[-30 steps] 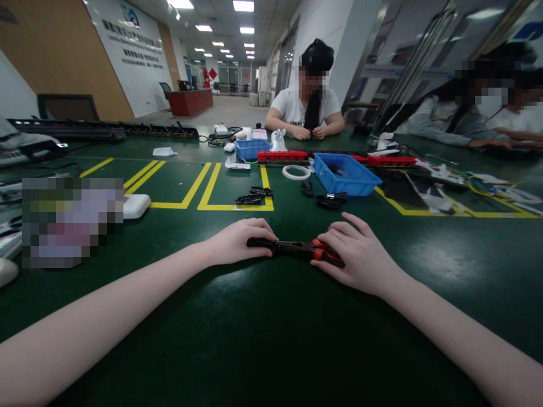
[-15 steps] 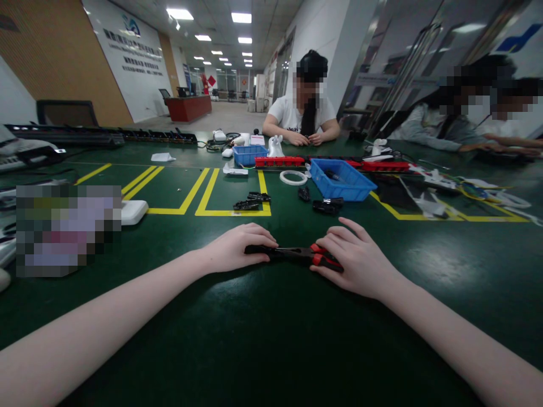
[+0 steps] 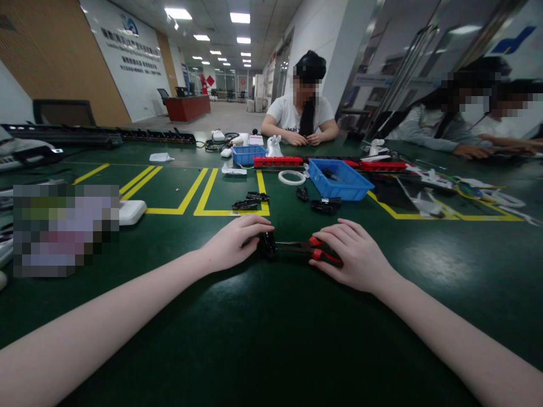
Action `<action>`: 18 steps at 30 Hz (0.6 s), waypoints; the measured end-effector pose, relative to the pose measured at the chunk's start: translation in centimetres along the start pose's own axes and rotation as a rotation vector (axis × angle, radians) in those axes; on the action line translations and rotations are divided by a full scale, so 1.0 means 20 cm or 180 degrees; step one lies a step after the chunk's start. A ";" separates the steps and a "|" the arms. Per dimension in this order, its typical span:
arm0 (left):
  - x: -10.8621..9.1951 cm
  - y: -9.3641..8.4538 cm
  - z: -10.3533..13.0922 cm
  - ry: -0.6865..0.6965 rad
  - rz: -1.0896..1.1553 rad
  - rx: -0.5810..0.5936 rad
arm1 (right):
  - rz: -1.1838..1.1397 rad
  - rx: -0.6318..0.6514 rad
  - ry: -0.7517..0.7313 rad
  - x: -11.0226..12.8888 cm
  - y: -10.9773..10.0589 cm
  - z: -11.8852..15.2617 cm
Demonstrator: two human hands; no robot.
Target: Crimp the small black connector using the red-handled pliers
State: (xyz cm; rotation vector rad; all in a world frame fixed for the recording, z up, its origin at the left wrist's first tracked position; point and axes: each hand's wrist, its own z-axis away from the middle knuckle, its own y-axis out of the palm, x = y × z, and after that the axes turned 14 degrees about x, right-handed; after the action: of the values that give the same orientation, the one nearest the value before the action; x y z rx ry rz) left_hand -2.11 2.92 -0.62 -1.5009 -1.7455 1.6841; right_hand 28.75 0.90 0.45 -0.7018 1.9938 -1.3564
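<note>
The black part [image 3: 267,246] sits near the middle of the frame, just above the table [image 3: 271,339] or on it; I cannot tell which. I pinch it between the thumb and fingers of my left hand [image 3: 231,244], at its left side. From its right, the pliers [image 3: 302,247] reach toward it, lying level across the frame; whether their tips bite the part or only meet it, I cannot tell. My right hand [image 3: 360,254] is curled around their red and black handles, which stand a little apart at the near end.

Above my left hand, two black pieces [image 3: 250,200] lie by the lower right corner of a yellow tape outline [image 3: 231,213]. Above my right hand, more black pieces [image 3: 326,205] lie beside the large blue bin [image 3: 335,192], with a white ring [image 3: 291,177] to its left. Farther up are a red strip [image 3: 278,162] and a small blue bin [image 3: 250,160]. At center left is a white box [image 3: 132,212]. At upper center sits a person [image 3: 301,116], hands together on the table; two more people [image 3: 445,127] sit at upper right.
</note>
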 end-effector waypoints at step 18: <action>-0.01 -0.01 0.01 -0.0288 0.0037 0.0559 | 0.0039 -0.0077 -0.0034 0.00 0.01 0.00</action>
State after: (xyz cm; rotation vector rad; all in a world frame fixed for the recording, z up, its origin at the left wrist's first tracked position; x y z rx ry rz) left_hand -2.19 2.69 -0.47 -1.3802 -1.5868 1.8841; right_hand 28.73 0.87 0.24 -0.7051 2.0060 -1.3209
